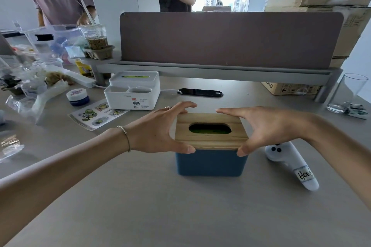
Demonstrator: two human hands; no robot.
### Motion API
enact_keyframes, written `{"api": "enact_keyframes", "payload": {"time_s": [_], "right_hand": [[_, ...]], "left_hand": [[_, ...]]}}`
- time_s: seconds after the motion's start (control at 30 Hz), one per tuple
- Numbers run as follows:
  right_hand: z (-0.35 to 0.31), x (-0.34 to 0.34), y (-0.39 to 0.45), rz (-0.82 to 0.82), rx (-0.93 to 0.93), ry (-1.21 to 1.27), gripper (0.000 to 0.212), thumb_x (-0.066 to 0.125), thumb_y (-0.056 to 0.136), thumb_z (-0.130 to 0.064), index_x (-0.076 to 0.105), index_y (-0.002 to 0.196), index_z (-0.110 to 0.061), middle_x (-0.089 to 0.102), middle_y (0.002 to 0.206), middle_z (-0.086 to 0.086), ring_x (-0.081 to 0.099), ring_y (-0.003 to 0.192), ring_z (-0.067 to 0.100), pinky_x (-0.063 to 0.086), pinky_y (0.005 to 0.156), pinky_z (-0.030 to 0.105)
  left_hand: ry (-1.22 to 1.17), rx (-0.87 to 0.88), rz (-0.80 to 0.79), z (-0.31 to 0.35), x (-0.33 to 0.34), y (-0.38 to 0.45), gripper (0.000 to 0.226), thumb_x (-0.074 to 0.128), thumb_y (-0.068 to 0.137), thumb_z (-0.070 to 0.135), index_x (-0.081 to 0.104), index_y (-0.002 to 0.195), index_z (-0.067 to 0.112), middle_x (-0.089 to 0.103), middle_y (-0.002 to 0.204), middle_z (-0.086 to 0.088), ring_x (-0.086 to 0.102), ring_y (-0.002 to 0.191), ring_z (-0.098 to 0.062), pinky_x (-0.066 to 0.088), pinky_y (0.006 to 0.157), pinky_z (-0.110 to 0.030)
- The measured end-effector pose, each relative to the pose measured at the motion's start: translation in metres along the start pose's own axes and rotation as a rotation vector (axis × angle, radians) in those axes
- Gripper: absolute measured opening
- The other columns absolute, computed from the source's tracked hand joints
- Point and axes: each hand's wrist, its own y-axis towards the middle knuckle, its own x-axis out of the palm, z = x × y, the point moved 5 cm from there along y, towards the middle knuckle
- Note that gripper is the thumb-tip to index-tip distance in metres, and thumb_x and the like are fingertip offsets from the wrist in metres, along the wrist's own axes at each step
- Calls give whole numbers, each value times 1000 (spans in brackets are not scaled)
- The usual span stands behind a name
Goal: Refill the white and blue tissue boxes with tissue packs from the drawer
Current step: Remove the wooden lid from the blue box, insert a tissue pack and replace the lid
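Blue tissue box at frame centre on smooth grey desk, bare desk below it, left hand and right hand gripping opposite edges of its wooden slotted lid, white tissue box upper left, white controller just right.

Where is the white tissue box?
The white tissue box sits on the desk, back left of the blue tissue box, beside the small blue jar.

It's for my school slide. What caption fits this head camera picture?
Both hands, left and right, grip the wooden lid on the blue tissue box.
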Motion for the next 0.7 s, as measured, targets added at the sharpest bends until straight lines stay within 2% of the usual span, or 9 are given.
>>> {"api": "enact_keyframes", "payload": {"time_s": [0.1, 0.2, 0.27, 0.4, 0.5, 0.57, 0.63, 0.7], "right_hand": [[2, 0, 1, 3, -3, -17, 107, 79, 49, -71, 1, 121, -88, 58, 141, 11, 57, 126, 25, 47, 105, 48], [2, 0, 3, -4, -20, -12, 109, 79, 49, -70, 2, 126, -86, 59, 140, 12, 57, 126, 24, 46, 106, 46], [3, -1, 5, -6, -18, -14, 113, 80, 49, -70, 7, 134, -80, 58, 141, 11, 56, 126, 24, 46, 106, 44], [6, 0, 6, -6, -26, -3, 113, 87, 58, -58, 19, 147, -63, 45, 147, -18, 42, 134, 8, 38, 113, 35], [11, 3, 6, 48, -55, 19, 110, 88, 59, -56, 23, 148, -61, 43, 143, -24, 39, 133, 2, 36, 111, 29], [15, 10, 5, 97, -97, 131, 110, 88, 60, -55, 24, 150, -58, 37, 153, -26, 33, 139, -5, 30, 115, 26], [19, 25, 1, 173, -153, 383, 110, 87, 66, -52, 23, 155, -48, 31, 159, -25, 28, 142, -13, 26, 120, 25], [22, 45, -6, 296, -134, 698, 102, 81, 79, -40, 17, 159, -35, 32, 157, -22, 36, 129, -25, 32, 109, 8]], "left_hand": [[-11, 11, 3, -1, 3, 1, 100, 78, 69, 69, 21, 150, 52, 46, 151, 12, 46, 130, -5, 33, 101, -20], [6, 20, 27, -2, 4, 2, 98, 77, 69, 69, 25, 150, 50, 48, 147, 14, 46, 127, -3, 33, 99, -18], [5, 27, 29, -3, 4, 3, 97, 77, 68, 70, 28, 149, 48, 49, 143, 15, 47, 127, -5, 37, 102, -22], [-67, 26, 17, -8, 8, 7, 93, 77, 62, 73, 38, 143, 46, 51, 134, 17, 50, 126, -8, 43, 109, -34], [-261, 14, 39, -14, 15, 8, 90, 85, 61, 64, 45, 140, 45, 54, 134, 14, 53, 127, -9, 44, 111, -37], [-455, -3, 70, -20, 23, 4, 92, 90, 65, 48, 45, 144, 40, 54, 139, 8, 53, 131, -10, 43, 114, -35], [-650, -25, 97, -21, 37, -5, 99, 88, 73, 31, 32, 154, 34, 50, 146, 10, 49, 136, -5, 40, 115, -29], [-836, -72, 164, -17, 55, -14, 103, 80, 83, 20, 13, 161, 31, 44, 154, 16, 45, 138, 4, 40, 112, -19]]}}
